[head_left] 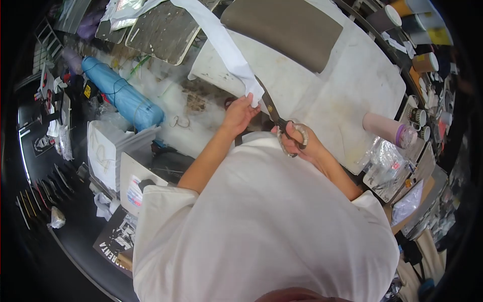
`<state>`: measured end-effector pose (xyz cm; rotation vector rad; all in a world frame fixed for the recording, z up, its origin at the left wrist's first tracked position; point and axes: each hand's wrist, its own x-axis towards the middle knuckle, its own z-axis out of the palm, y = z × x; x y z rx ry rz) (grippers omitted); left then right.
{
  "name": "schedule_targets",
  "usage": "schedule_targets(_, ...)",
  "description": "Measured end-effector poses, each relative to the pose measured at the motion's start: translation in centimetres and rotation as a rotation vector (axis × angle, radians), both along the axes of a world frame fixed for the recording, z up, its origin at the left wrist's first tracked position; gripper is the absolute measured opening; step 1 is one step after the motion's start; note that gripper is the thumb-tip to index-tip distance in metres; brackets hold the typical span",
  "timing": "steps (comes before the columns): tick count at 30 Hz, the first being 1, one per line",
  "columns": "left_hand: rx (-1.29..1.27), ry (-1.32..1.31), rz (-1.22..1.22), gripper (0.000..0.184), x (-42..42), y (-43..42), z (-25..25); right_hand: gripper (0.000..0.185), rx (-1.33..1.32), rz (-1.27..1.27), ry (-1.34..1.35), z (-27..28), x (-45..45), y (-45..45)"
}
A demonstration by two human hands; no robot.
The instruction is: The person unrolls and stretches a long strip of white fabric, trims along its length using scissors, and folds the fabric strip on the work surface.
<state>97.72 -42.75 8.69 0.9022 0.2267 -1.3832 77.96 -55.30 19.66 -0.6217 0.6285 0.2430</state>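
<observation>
Tabletop (337, 118), held scissors (272, 109), white strip (225, 46), plastic bag (386, 157)

A workshop, judging by the scissors (272, 109), stained worktable (344, 113) and tied blue bundle (122, 95)

White strip and dark-bladed scissors, side by side
The long, narrow white strip (221, 43), soft and smooth-looking, ran from the far left across the near-left part of the pale tabletop (297, 93), and its near end, slightly creased, was pinched in the left hand (241, 115). The large scissors (269, 103) were in the right hand (308, 143), their handle loops wrapped in a pale, banded covering, the blades dark and worn-looking. They pointed far and slightly left, with the blade alongside the strip's right edge near its held end; whether the two touched could not be told.
</observation>
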Motion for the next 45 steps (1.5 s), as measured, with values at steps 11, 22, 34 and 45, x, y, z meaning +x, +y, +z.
schedule_targets(11,-0.162,0.096,0.104,0.017,0.4,-1.8,0.8,0.068,0.022,-0.006,-0.076,-0.2,0.8,0.4)
schedule_targets(22,-0.034,-0.142,-0.121,0.020,0.5,-1.4,1.6,0.080,0.036,-0.037,-0.170,-0.3,2.1,-0.3)
schedule_targets(34,0.011,-0.166,-0.110,0.020,0.5,-1.0,2.4,0.073,0.007,-0.049,-0.067,-0.4,2.1,-0.3)
schedule_targets(45,0.009,-0.283,-0.200,0.022,0.2,1.1,0.7,0.067,0.025,-0.021,-0.048,-0.8,4.5,0.0)
